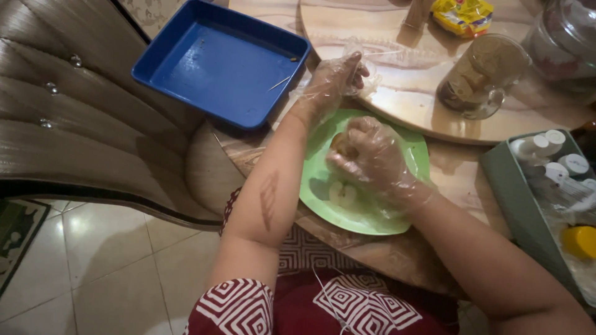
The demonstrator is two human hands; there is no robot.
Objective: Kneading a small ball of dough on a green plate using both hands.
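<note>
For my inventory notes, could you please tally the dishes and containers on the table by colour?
Blue: 1, the blue tray.
Green: 1, the green plate under the right hand.
Clear glass: 2, the glass mug and the glass jar.
Total: 4.

One green plate (415, 162), one blue tray (211, 68), two jars (481, 74).

A home dining room: marble-look table (397, 93) with turntable, tufted chair (68, 118) (crystal buttons), tiled floor (112, 273).
</note>
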